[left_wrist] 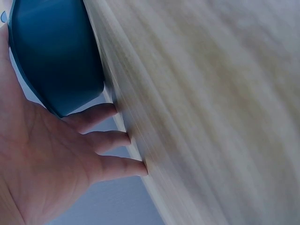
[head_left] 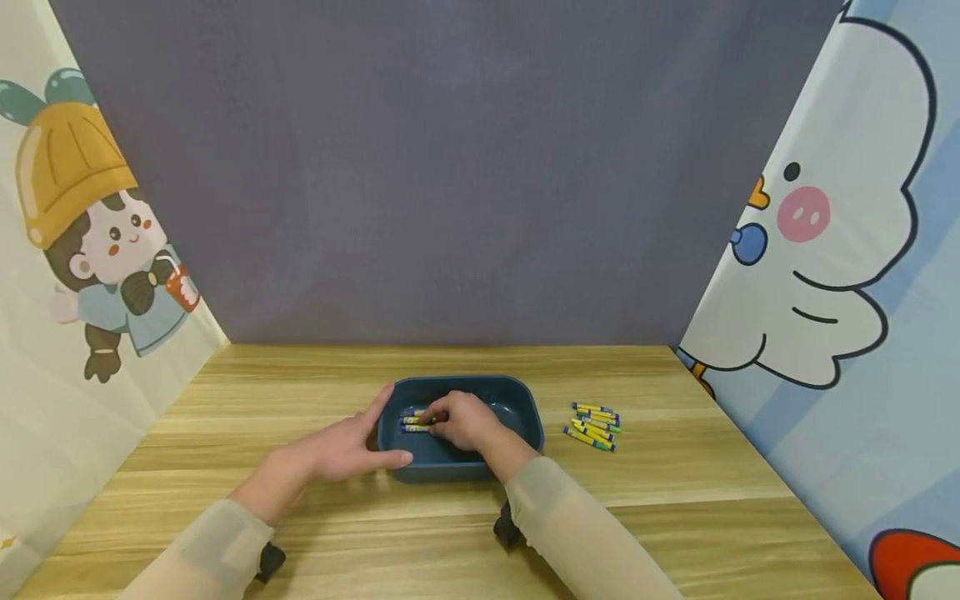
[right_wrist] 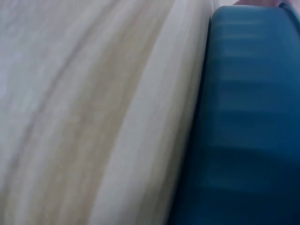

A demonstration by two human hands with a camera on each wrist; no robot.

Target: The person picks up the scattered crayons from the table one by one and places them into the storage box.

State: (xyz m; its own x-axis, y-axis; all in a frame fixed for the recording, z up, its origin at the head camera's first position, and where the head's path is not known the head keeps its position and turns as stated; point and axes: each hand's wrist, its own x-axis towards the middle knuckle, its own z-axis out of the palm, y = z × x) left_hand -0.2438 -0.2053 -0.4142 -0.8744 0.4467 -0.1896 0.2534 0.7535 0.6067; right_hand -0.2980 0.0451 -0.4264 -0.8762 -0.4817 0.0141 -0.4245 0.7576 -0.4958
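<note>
A dark blue rectangular tub (head_left: 465, 473) stands on the table with several yellow crayons with blue ends (head_left: 415, 429) lying side by side in its left part. My right hand (head_left: 467, 419) reaches down inside, thumb and fingertips pinching the right end of one crayon. In the right wrist view only the tub's outer wall (right_wrist: 248, 117) shows, with that hand hidden. My left hand (head_left: 345, 450) spans the tub's left end, thumb at the front rim and index finger at the back corner. In the left wrist view its other fingers (left_wrist: 119, 166) are straight, tips on the table.
Right of the tub, several more yellow crayons (head_left: 592, 423) with blue or green ends lie in a loose pile on the wood-grain table (head_left: 675, 517). A grey panel (head_left: 450, 183) rises behind, and printed cartoon sheets (head_left: 847, 300) flank both sides.
</note>
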